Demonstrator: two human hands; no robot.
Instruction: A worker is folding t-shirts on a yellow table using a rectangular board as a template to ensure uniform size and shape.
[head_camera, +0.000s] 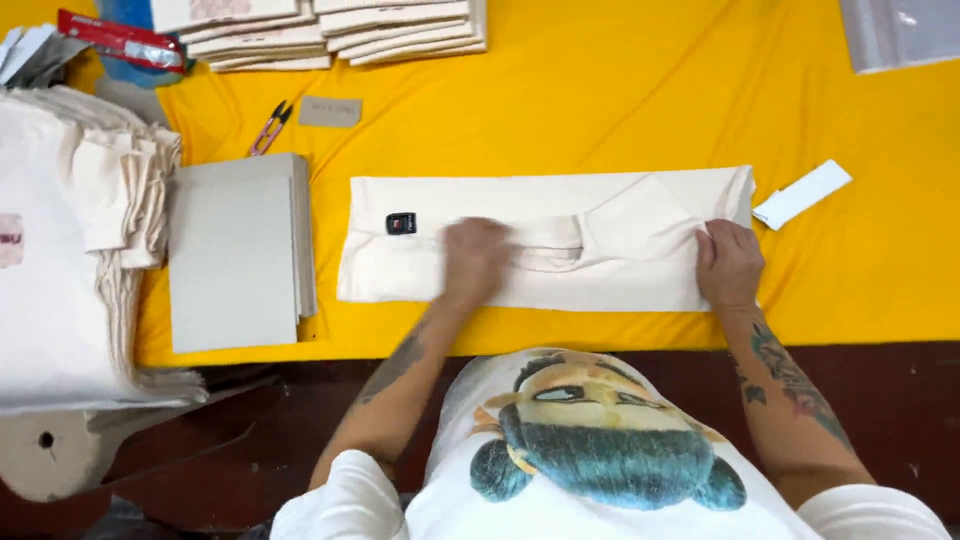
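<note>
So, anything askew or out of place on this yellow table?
Nothing stands out. The folded cream cloth bag lies flat and square under the left hand and right hand. The grey card stack and the cream pile at the left edge look orderly; the left hand is motion-blurred.

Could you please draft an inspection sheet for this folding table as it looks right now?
Surface: yellow cloth over the table.
Job's things: cream bag folded into a long strip, black tag showing.
Clutter: grey boards, snips, white slip, folded stacks, cream pile.
Grippers: left hand flat on the bag, blurred; right hand pressing its right end.
Cables: nothing seen.
Surroundings: dark red floor.
</note>
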